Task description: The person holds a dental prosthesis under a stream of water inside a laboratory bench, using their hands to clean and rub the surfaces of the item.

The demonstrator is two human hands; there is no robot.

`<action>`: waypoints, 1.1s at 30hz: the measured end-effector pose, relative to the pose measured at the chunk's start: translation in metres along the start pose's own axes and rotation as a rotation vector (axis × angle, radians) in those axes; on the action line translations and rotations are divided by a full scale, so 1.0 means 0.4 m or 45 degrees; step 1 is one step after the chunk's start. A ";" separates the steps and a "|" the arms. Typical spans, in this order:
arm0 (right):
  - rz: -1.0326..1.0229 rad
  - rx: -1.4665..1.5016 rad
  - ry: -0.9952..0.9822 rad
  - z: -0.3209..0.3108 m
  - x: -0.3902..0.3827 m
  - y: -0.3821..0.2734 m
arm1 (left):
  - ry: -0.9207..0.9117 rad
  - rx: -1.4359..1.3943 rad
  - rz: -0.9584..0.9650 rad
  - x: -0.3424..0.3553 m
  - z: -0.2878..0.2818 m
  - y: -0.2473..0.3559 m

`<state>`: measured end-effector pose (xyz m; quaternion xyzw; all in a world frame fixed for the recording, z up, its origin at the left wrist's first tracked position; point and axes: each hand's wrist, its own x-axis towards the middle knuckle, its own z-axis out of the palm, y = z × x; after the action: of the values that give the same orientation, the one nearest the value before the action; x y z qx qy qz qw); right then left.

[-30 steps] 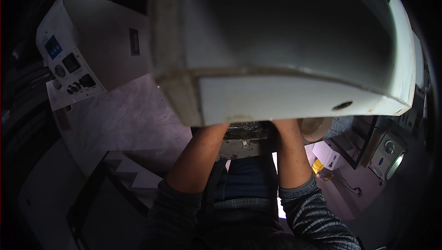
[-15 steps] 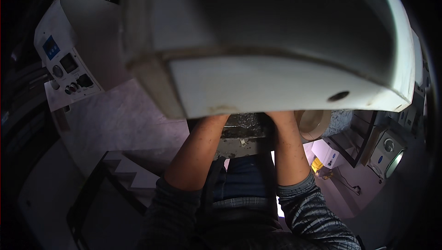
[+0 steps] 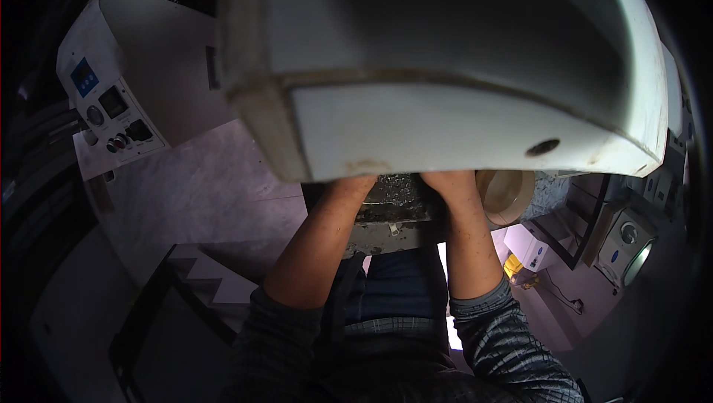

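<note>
A big white machine hood (image 3: 445, 132) covers the middle of the view and hides what lies beneath it. Both bare forearms reach up under its lower edge. Of my left hand (image 3: 355, 184) only the wrist side shows; its fingers are out of sight under the hood. My right hand (image 3: 448, 182) shows its back near the wrist, with the fingers hidden too. Between my wrists is a dark, wet-looking tray (image 3: 396, 191) with a speckled surface. Whether either hand holds anything is hidden.
A beige bowl-like container (image 3: 505, 199) sits just right of my right wrist. At the left stands a white control box (image 3: 111, 106) with knobs and a small display, beside a pale worktop (image 3: 200, 187). White machines (image 3: 625, 247) stand lower right, near a yellow object (image 3: 512, 265).
The hood sits slightly further right and higher in view, so a little more of my wrists and hand backs shows. My arms stay in nearly the same pose.
</note>
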<state>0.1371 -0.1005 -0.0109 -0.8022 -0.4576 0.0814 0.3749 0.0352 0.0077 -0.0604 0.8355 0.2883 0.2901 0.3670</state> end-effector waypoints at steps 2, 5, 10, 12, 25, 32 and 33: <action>-0.010 0.073 0.070 -0.004 -0.009 -0.007 | 0.137 0.037 0.096 0.018 -0.008 0.039; 0.262 -0.023 -0.195 0.008 -0.005 0.007 | 0.076 0.025 0.068 0.016 -0.020 0.043; 0.300 0.154 -0.077 -0.012 -0.003 -0.013 | 0.215 -0.120 0.058 0.045 -0.022 0.083; 0.578 0.246 -0.173 -0.015 0.018 -0.040 | 0.075 0.132 0.090 0.032 -0.021 0.046; 0.526 0.300 -0.229 -0.066 0.022 -0.086 | 0.017 -0.484 -0.277 0.013 -0.054 0.053; -0.045 0.393 0.009 -0.082 0.013 -0.115 | 0.044 -0.922 -0.449 -0.006 -0.069 0.089; 0.015 0.343 -0.076 -0.069 0.015 -0.118 | 0.058 -0.978 -0.496 0.002 -0.071 0.103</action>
<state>0.1217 -0.0963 0.0417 -0.7446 -0.4486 0.1681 0.4648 0.0272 -0.0025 -0.0121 0.5616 0.3196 0.3201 0.6929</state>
